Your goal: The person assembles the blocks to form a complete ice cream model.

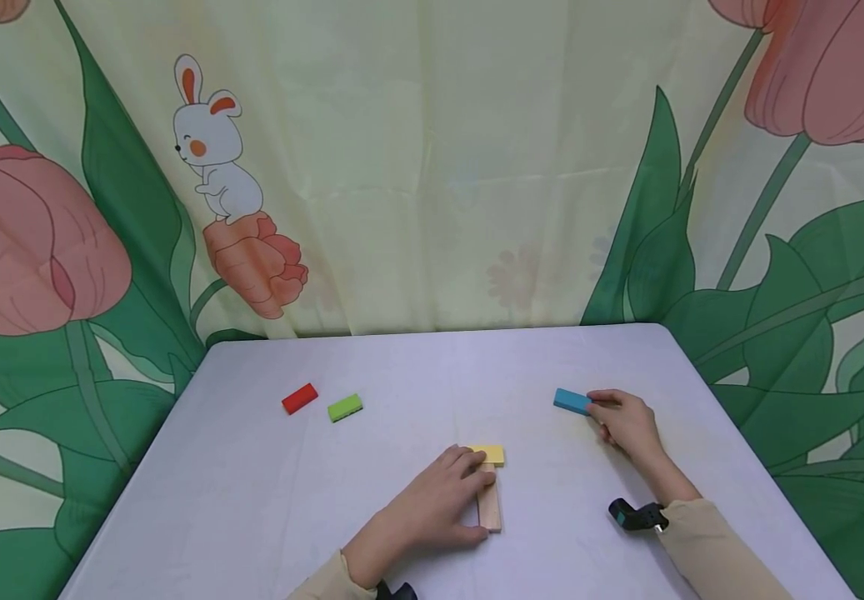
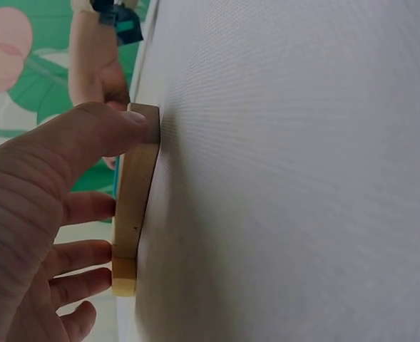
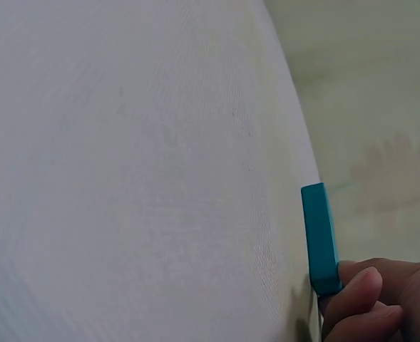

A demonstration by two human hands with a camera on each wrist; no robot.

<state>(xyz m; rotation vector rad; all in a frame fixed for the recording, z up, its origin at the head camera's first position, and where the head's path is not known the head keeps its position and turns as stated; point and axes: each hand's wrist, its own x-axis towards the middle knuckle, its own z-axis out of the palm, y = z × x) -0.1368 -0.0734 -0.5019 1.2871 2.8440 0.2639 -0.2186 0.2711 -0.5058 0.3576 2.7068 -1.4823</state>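
Note:
On the table's near middle, a plain wooden block (image 1: 489, 504) lies lengthwise, its far end against a yellow block (image 1: 493, 455) set crosswise, like a T. My left hand (image 1: 432, 500) holds the plain block from its left side. In the left wrist view the thumb (image 2: 117, 128) presses its near end, while the other fingers reach along it to the yellow block (image 2: 124, 276). Further off to the right, my right hand (image 1: 626, 425) pinches one end of a blue block (image 1: 571, 401). The right wrist view shows the blue block (image 3: 319, 239) pointing away from the fingertips.
A red block (image 1: 300, 398) and a green block (image 1: 345, 407) lie apart from each other at the far left of the white table (image 1: 252, 500). Behind the table's far edge hangs a curtain (image 1: 432, 167) printed with tulips and a rabbit.

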